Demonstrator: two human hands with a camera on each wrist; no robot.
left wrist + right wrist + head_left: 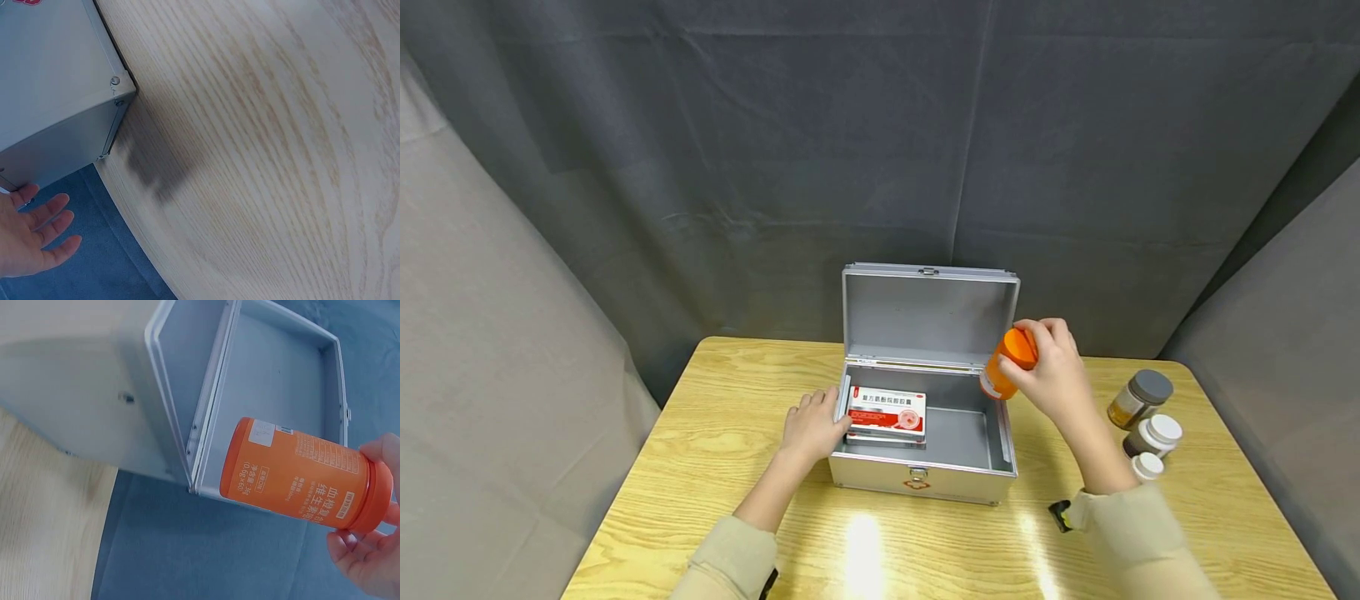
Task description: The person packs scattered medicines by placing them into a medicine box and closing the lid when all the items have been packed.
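An orange medicine bottle [997, 377] with an orange cap is held by my right hand [1054, 375], thumb and fingers around the cap. It tilts over the right rim of a silver medicine case [925, 481], whose lid [932, 312] stands raised. In the right wrist view the bottle's printed label [294, 472] faces the camera. My left hand [811, 427] rests at the case's left rim, thumb over the edge. The left wrist view shows its fingers [53, 212] loosely spread beside the case wall. Red and white medicine boxes [887, 412] lie stacked in the left of the case.
To the right on the wooden table [760, 375] stand a brown bottle with a grey cap [1140, 398], a dark bottle with a white lid [1153, 435] and a smaller white-capped bottle [1146, 467]. A grey curtain [880, 150] hangs behind the table.
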